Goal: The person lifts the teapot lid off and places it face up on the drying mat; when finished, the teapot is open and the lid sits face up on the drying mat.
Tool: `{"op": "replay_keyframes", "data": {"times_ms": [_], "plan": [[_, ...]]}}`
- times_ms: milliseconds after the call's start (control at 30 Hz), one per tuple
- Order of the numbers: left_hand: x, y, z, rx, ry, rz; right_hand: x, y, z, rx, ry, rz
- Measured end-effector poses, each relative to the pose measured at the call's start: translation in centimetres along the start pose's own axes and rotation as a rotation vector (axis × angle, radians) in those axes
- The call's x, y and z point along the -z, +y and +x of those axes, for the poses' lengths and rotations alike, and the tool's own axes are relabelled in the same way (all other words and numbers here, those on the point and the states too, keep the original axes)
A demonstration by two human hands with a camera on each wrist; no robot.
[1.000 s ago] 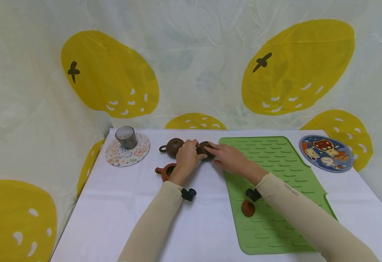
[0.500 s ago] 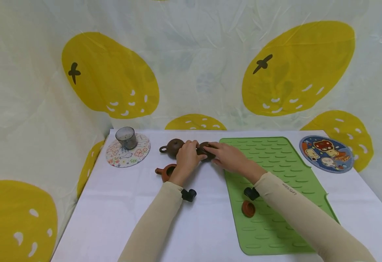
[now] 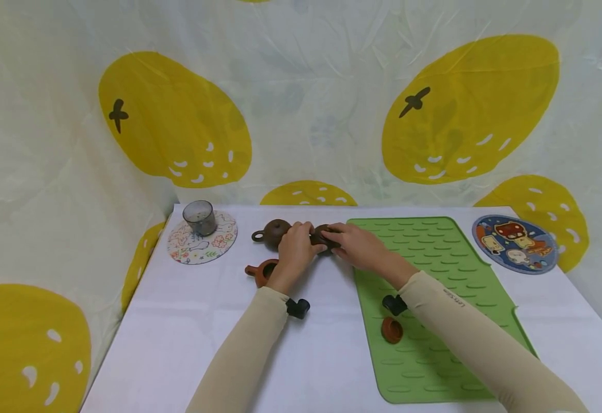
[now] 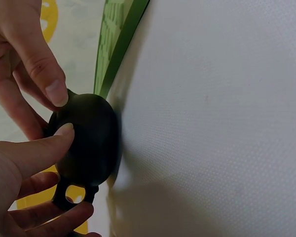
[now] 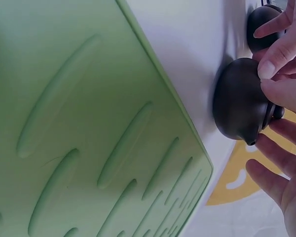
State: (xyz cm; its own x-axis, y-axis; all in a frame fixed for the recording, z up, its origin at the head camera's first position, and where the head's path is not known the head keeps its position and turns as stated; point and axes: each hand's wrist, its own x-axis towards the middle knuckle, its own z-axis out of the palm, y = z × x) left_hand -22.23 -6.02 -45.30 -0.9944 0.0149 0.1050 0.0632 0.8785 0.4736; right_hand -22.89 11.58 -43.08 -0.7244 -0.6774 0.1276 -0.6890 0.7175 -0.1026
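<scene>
A dark brown teapot stands on the table between the two hands. My left hand holds it, thumb on the body and fingers about the loop handle, as the left wrist view shows. My right hand is at the spout side; its thumb and fingers pinch around the lid, partly covered by the hands. Another dark brown teapot, lidded, stands just left of my left hand. A reddish clay teapot without its lid is nearer, partly behind my left wrist.
A small reddish lid lies on the green ridged mat, below my right wrist. At the back left, a grey transparent cup stands on a floral round coaster. A blue patterned round mat lies at the right.
My right hand has shifted very slightly, with its fingers drawn closer around the dark teapot. The left hand and the other things stay in place.
</scene>
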Motion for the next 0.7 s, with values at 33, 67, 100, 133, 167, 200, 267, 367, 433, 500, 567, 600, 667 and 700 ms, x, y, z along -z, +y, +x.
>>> {"op": "replay_keyframes", "data": {"times_ms": [33,67,100,133,167,200,267,367,433,500,567,600,667,700], "plan": [[0.0,0.0,0.0,-0.001,0.000,0.000,0.1,0.0,0.0,-0.004,-0.002,0.010],[0.0,0.0,0.0,-0.003,0.001,0.001,0.1,0.0,0.0,-0.010,-0.005,0.022],[0.0,0.0,0.0,-0.006,0.001,0.001,0.2,0.0,0.0,-0.016,-0.008,0.031],[0.0,0.0,0.0,-0.010,0.001,0.001,0.3,0.0,0.1,-0.022,-0.009,0.038],[0.0,0.0,0.0,-0.012,0.002,0.000,0.4,0.0,0.1,-0.028,-0.011,0.045],[0.0,0.0,0.0,-0.015,0.004,0.000,0.6,-0.1,0.0,-0.036,-0.012,0.050],[0.0,0.0,0.0,-0.017,0.005,0.000,1.0,-0.2,0.0,-0.049,-0.008,0.067],[0.1,0.0,0.0,-0.014,0.007,-0.006,1.8,-0.4,-0.2,-0.059,0.010,0.085],[0.0,0.0,0.0,-0.013,0.006,-0.007,2.3,-0.5,-0.3,-0.063,0.018,0.096],[0.0,-0.1,0.0,-0.012,0.004,-0.009,2.7,-0.6,-0.6,-0.067,0.020,0.100],[0.0,-0.1,0.0,-0.012,0.003,-0.011,3.1,-0.5,-1.0,-0.070,0.025,0.103],[-0.1,-0.2,0.0,-0.012,0.003,-0.013,3.3,-0.5,-1.2,-0.071,0.030,0.111],[-0.2,-0.2,0.0,-0.012,0.005,-0.015,3.6,-0.4,-1.6,-0.072,0.045,0.119],[-0.2,-0.2,0.0,-0.012,0.007,-0.017,3.7,-0.4,-1.8,-0.070,0.053,0.121]]}}
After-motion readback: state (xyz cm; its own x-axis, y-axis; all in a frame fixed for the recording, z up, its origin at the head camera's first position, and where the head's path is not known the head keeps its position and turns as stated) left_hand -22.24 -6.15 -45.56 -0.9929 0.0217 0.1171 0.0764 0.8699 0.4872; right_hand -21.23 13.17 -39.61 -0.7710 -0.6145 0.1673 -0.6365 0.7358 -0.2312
